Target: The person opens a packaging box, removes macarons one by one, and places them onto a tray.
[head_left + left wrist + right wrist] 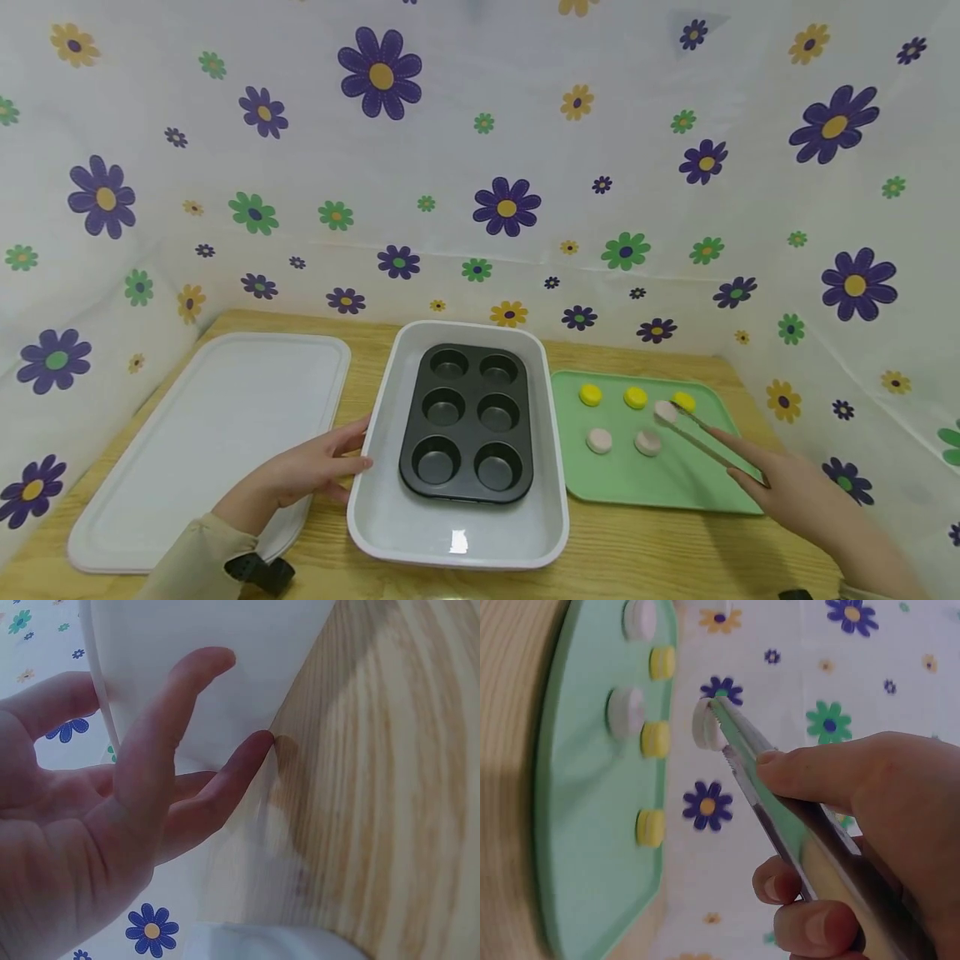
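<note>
My left hand point(318, 467) holds the left side of a deep white basin point(555, 500). In the left wrist view one digit reaches over the rim and the other fingers point(244, 761) are by the outer wall. Inside the basin lies a dark muffin pan point(468, 425) with several cups. On the right, my right hand point(795, 492) grips metal tongs point(780, 802), whose tips pinch a pale pink macaron point(705, 724) raised over a green tray point(697, 492). Two more pale pink macarons point(599, 441) and three yellow macarons point(590, 395) rest on that tray.
A flat white tray point(225, 417) lies on the wooden table point(630, 550), left of the basin. White cloth point(450, 150) printed with flowers rises behind the table and at both sides. The green tray lies close to the basin's right side.
</note>
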The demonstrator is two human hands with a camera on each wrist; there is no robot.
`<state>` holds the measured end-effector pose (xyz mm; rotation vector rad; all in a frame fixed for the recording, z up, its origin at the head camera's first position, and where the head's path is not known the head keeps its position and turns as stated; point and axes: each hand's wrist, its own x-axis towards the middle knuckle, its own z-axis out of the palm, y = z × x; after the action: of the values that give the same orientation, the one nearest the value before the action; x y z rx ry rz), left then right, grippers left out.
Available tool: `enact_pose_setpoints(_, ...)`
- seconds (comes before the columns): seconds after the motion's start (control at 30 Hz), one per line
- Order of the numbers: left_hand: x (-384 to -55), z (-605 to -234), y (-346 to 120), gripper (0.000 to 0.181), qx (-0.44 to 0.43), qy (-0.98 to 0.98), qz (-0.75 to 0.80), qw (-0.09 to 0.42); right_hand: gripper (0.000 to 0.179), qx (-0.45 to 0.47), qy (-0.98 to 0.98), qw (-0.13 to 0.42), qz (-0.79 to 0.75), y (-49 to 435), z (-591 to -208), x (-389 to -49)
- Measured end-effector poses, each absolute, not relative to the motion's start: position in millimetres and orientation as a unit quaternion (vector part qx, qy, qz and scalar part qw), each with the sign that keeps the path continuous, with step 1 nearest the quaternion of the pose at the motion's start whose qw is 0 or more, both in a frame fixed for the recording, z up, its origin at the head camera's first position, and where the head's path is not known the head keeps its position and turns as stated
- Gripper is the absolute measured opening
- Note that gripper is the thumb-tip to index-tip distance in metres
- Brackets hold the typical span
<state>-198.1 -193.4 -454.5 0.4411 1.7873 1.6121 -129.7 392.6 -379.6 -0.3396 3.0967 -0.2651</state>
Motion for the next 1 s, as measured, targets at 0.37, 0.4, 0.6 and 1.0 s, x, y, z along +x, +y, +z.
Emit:
enact_pose_setpoints(0.37,-199.3,-457.3,-194.4,0.079,0.172,0.685,0.621,0.339,0.048,-0.054,0.991,0.08,-0.091,436.5,-392.5,-126.1)
enact_pose_setpoints(0.4,-199.4,-457.1,-194.5,0.079,0.173,0.685,0.621,0.339,0.048,-0.052,0.991,0.084,-0.094,438.2,-393.5,-126.2)
enact_pose_setpoints(0.6,-199.4,-456.2,-194.0,0.078,0.179,0.683,0.621,0.341,0.048,-0.05,0.988,0.098,-0.11,440.6,-399.7,-125.5)
enact_pose_setpoints(1.0,-198.9,-455.7,-194.1,0.079,0.172,0.689,0.617,0.34,0.051,-0.031,0.984,0.109,-0.137,439.3,-411.0,-125.1)
